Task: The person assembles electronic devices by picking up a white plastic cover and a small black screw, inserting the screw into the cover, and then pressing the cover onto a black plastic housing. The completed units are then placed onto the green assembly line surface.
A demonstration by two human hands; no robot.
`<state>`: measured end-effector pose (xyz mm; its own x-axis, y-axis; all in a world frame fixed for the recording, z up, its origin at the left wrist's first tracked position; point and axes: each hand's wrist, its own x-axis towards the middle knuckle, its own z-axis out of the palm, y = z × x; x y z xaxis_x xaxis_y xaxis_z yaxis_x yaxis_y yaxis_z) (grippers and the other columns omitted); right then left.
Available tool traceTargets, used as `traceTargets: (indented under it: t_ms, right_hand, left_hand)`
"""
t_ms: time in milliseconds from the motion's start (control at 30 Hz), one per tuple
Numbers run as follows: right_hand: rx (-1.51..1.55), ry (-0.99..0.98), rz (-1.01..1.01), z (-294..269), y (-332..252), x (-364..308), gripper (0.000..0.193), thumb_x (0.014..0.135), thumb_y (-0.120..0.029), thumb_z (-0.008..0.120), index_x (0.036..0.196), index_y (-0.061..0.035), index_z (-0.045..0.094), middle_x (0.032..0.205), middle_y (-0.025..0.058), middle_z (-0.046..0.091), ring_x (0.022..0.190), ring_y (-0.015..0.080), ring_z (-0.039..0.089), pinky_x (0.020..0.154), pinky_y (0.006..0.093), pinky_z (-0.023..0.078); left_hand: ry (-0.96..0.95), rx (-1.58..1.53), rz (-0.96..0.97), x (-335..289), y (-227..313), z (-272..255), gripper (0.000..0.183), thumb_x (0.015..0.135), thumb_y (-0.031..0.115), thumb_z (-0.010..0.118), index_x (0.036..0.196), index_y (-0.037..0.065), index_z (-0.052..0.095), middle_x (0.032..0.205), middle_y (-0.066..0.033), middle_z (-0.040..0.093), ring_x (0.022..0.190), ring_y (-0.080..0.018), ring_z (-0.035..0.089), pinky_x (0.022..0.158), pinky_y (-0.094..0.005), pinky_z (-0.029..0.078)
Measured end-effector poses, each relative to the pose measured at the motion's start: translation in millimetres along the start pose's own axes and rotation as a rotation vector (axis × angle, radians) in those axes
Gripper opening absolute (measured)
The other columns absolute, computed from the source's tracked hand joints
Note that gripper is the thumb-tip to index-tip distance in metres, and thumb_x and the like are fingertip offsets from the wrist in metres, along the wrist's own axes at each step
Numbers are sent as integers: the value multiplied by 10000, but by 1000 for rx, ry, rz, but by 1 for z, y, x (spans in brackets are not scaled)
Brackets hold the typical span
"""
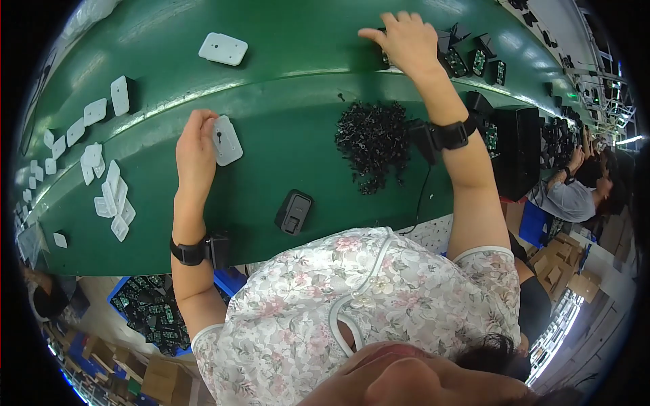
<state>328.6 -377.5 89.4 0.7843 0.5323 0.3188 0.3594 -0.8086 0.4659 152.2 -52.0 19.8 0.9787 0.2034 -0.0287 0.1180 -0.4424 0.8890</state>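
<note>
- Green was the long surface [271, 183], and a white plate [230, 145] with round corners lay on it, toward the left side.
- The left hand [196, 139] was at this plate. Its fingers were bent and touched the left edge. You could not tell if they pinched it or just rested there, because the thumb was hidden.
- The plate had a dark mark, like a keyhole, and a thin line on its face.
- The right hand [409, 44] was far out over the back of the surface. It was open, with the fingers spread and the thumb poking out to the left. Part of a dark thing [385, 57] peeked out below the thumb, but it was too hidden to name.
- Just right of that hand were black cases with green boards [479, 62].
- A big heap of tiny black parts [371, 145] sat between the two arms.
- A black case [294, 212] with a hollow in it lay near the person's shirt [305, 284].
- Another white piece [223, 49] lay farther back, and more white pieces [115, 193] were spread out on the left.
</note>
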Motion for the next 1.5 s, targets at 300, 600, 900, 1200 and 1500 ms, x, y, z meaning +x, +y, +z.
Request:
traceTargets:
  t_ms: [300, 600, 900, 1200, 1500]
  right_hand:
    - [1777, -270, 341, -43, -64, 2, 436, 831, -105, 705, 1229, -22, 547, 1082, 42, 573, 979, 105, 562, 847, 230, 454]
    - [1179, -251, -119, -52, -102, -35, 407, 775, -60, 702, 1154, -33, 556, 1096, 110, 623, 1028, 250, 595, 909, 334, 466]
    - [1184, -97, -395, -71, -148, -30, 403, 747, -27, 700, 1138, -56, 609, 1127, 102, 636, 1035, 283, 596, 878, 354, 493]
    - [1096, -163, -493, -73, -153, -33, 383, 760, -29, 688, 1133, -58, 608, 1135, 87, 634, 1009, 279, 598, 851, 357, 504]
    - [910, -49, -505, -84, -157, -47, 441, 732, 10, 672, 1162, -60, 608, 1142, 87, 615, 979, 266, 608, 801, 338, 520]
  left_hand:
    - [189, 621, 245, -29, 20, 10, 476, 806, 358, 686, 1128, 41, 535, 1024, -153, 520, 909, -351, 555, 722, -405, 484]
    - [161, 418, 475, -37, 2, 24, 509, 716, 45, 708, 1182, 39, 501, 1132, -120, 564, 1064, -314, 524, 888, -419, 409]
    - [106, -43, 374, -37, -11, 15, 543, 772, -99, 571, 1282, 71, 494, 1248, -117, 554, 1142, -318, 527, 955, -385, 440]
    - [53, 198, 506, -43, -15, 11, 516, 778, -97, 464, 1254, 78, 561, 1296, -74, 563, 1212, -261, 517, 994, -365, 430]
    - [132, 435, 545, -56, 4, 11, 455, 803, -26, 488, 1235, 74, 588, 1298, -52, 568, 1186, -227, 550, 941, -346, 460]
